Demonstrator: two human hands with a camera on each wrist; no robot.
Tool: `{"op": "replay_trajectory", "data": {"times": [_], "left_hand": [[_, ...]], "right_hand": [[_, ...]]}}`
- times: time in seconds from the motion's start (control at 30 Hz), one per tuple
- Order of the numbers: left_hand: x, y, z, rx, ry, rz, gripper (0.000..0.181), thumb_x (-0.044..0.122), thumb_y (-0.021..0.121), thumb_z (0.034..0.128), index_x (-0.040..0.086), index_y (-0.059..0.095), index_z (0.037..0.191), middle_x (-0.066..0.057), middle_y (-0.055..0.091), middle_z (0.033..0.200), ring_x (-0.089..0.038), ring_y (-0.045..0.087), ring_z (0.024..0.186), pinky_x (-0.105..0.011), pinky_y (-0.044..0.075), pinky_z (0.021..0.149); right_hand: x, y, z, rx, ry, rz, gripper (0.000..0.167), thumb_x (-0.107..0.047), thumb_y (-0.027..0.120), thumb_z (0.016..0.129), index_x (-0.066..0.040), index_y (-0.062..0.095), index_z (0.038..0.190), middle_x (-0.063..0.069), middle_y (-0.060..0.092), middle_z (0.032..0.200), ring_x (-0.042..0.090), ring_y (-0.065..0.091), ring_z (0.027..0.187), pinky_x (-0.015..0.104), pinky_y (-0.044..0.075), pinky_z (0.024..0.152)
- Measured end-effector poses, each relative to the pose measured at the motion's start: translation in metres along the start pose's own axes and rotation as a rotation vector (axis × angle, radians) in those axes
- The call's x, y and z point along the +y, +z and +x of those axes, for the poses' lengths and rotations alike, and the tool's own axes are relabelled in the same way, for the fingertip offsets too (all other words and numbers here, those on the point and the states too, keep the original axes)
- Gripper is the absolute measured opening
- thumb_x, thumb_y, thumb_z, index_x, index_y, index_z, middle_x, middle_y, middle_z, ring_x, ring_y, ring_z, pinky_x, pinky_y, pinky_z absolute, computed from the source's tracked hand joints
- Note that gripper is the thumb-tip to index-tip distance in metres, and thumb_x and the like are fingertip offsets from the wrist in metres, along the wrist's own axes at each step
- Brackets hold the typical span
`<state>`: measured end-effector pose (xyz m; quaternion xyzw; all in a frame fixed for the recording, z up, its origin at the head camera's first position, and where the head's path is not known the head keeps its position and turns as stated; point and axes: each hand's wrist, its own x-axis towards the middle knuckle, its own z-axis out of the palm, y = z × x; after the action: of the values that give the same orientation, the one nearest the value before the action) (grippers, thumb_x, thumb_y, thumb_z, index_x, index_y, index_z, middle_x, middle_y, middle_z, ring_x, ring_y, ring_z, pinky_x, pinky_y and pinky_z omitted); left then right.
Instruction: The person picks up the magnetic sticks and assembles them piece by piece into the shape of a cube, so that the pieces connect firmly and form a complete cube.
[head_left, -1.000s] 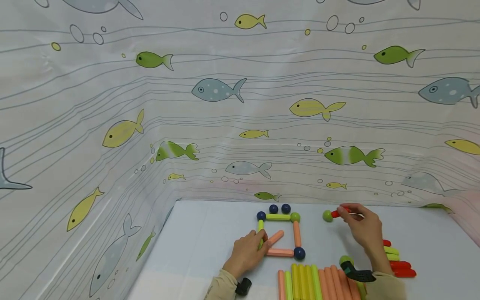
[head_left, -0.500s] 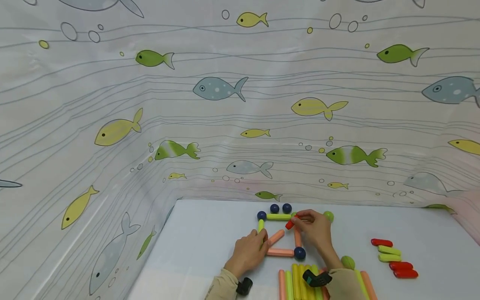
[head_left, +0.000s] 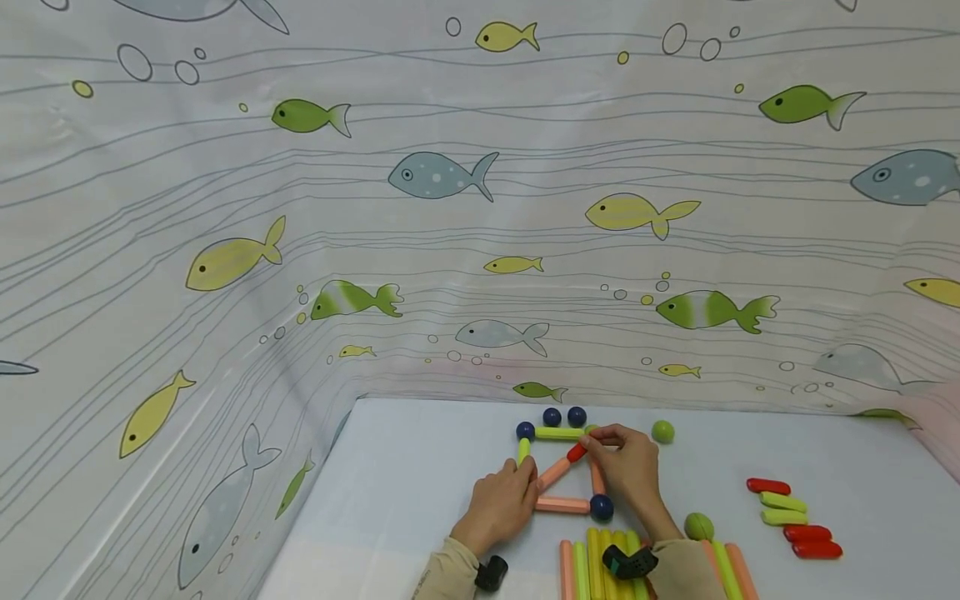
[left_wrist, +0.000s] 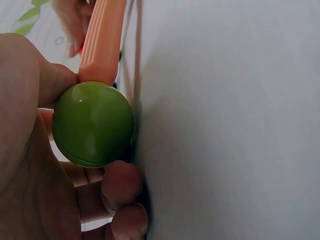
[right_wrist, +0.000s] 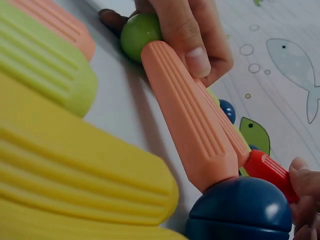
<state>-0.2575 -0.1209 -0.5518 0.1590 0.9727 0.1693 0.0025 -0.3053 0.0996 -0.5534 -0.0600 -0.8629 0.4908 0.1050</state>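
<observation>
A: How far along are we?

B: Our left hand curls its fingers round the near-left green ball. The square frame's four sides seem in place; the diagonal looks unfinished. There, our orange stick slants toward the red stick.

A: Which way does that one point?

B: Inside the square, its long axis aims at the far-right corner. Our right hand pinches its far end. Loose red sticks lie unused, further right.
</observation>
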Motion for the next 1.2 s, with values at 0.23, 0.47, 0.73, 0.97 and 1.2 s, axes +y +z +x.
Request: {"op": "replay_trajectory", "data": {"times": [0.23, 0.47, 0.73, 0.97, 1.2], "left_hand": [[0.0001, -0.0008, 0.0004, -0.03, -0.02, -0.001, 0.017, 0.037, 0.05, 0.1119, 0.021, 0.056, 0.11, 0.002, 0.048, 0.082, -0.014, 0.045, 0.06, -0.03, 0.036, 0.053], [0.0021, -0.0041, -0.0001, -0.041, -0.021, -0.009, 0.018, 0.037, 0.05, 0.1124, 0.02, 0.057, 0.115, 0.001, 0.05, 0.084, -0.015, 0.048, 0.062, -0.032, 0.04, 0.055], [0.0015, -0.005, -0.0011, -0.014, -0.009, -0.006, 0.013, 0.034, 0.052, 0.1103, 0.022, 0.053, 0.105, 0.003, 0.046, 0.082, -0.014, 0.045, 0.063, -0.031, 0.034, 0.055], [0.0013, -0.0056, -0.0009, -0.018, -0.01, -0.01, 0.014, 0.035, 0.051, 0.1108, 0.022, 0.053, 0.105, 0.003, 0.046, 0.082, -0.015, 0.045, 0.064, -0.032, 0.034, 0.055], [0.0, -0.0035, -0.0001, -0.023, -0.007, -0.007, 0.015, 0.035, 0.05, 0.1113, 0.022, 0.054, 0.107, 0.003, 0.047, 0.082, -0.014, 0.045, 0.064, -0.031, 0.034, 0.056]], "right_hand": [[0.0012, 0.0019, -0.0007, 0.025, -0.059, -0.023, 0.017, -0.025, 0.087, 0.09, -0.009, 0.082, 0.096, 0.012, 0.081, 0.096, 0.019, 0.065, 0.082, 0.024, 0.04, 0.062], [0.0003, 0.0042, -0.0002, 0.049, 0.016, 0.019, 0.02, -0.024, 0.08, 0.096, -0.007, 0.078, 0.106, 0.014, 0.08, 0.097, 0.013, 0.07, 0.076, 0.02, 0.048, 0.06], [-0.0022, 0.005, 0.001, 0.011, 0.051, 0.043, 0.023, -0.025, 0.072, 0.103, -0.005, 0.077, 0.113, 0.013, 0.078, 0.097, 0.012, 0.069, 0.072, 0.02, 0.05, 0.058], [-0.0025, 0.0064, -0.0012, 0.021, 0.028, 0.002, 0.02, -0.026, 0.075, 0.1, -0.008, 0.081, 0.109, 0.012, 0.08, 0.098, 0.018, 0.066, 0.079, 0.022, 0.047, 0.06], [-0.0032, 0.0038, -0.0032, 0.005, 0.026, -0.009, 0.023, -0.029, 0.078, 0.098, -0.009, 0.08, 0.11, 0.01, 0.08, 0.098, 0.019, 0.069, 0.085, 0.022, 0.048, 0.063]]}}
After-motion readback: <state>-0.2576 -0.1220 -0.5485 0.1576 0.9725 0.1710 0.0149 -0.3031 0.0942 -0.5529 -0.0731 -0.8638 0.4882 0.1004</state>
